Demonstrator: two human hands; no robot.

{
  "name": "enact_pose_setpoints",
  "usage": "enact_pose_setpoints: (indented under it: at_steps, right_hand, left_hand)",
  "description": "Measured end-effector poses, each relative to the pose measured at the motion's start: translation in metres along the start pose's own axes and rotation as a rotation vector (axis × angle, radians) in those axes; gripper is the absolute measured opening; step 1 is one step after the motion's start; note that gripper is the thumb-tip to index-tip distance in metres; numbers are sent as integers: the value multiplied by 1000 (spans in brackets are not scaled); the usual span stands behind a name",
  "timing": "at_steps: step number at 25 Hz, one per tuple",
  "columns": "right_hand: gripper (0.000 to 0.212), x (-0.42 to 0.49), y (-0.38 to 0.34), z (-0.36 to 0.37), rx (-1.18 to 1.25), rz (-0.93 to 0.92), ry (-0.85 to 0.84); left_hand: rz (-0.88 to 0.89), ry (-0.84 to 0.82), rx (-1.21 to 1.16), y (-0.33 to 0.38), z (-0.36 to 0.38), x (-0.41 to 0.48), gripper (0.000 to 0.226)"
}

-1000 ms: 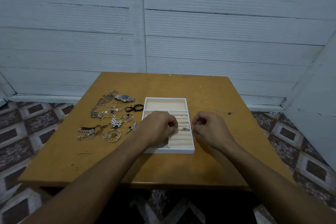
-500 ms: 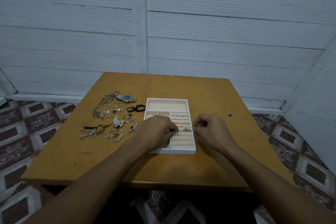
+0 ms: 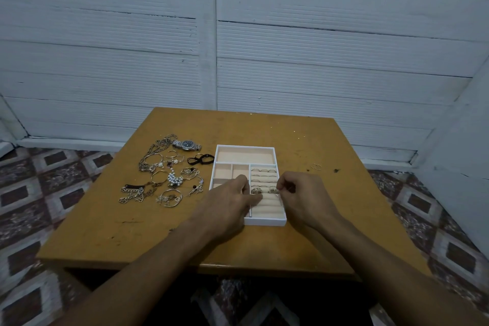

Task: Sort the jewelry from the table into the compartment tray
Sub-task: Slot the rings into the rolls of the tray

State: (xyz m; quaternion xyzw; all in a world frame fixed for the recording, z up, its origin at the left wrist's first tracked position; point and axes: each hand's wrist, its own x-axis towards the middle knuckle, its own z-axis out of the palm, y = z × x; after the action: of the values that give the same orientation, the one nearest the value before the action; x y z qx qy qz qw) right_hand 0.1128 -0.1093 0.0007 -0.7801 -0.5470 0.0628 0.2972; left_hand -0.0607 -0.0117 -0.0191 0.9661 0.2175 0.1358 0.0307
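The white compartment tray [image 3: 246, 147] with beige lining lies mid-table. Several rings [image 3: 264, 171] sit in the slots of its ring rolls on the right side. My left hand [image 3: 230, 204] lies over the tray's lower left, fingertips resting on the rolls beside a seated ring [image 3: 255, 190]. My right hand [image 3: 300, 194] is at the tray's right edge with curled fingers, pinching a small ring [image 3: 276, 193] against the rolls. The unsorted jewelry pile [image 3: 164, 180] of chains, bangles and a pearl piece lies left of the tray.
A silver watch [image 3: 186, 144] and a black band [image 3: 201, 159] lie at the top of the pile. Two thin hoops [image 3: 316, 166] and a dark speck [image 3: 336, 170] are on the wooden table [image 3: 132, 233] to the right. White plank walls stand behind.
My left hand's fingers have stretched from a curl out onto the ring rolls. My right hand has stayed by the tray's right edge with its ring down at the rolls.
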Motion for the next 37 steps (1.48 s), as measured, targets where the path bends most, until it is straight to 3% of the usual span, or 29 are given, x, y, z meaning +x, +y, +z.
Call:
enact_pose_setpoints:
  at_steps: [11, 21, 31, 37]
  right_hand:
    - [11, -5, 3, 10, -92, -103, 4]
    - [28, -24, 11, 16, -152, -111, 43]
    - [33, -26, 18, 13, -26, -95, -24]
    - [28, -16, 39, -4, 88, 23, 16]
  left_hand:
    - [-97, 164, -120, -2, -1, -1, 36]
    - [-134, 205, -105, -3, 0, 0, 36]
    - [-115, 204, -108, 6, 2, 16, 35]
    - [-81, 160, -131, 18, 8, 49, 35]
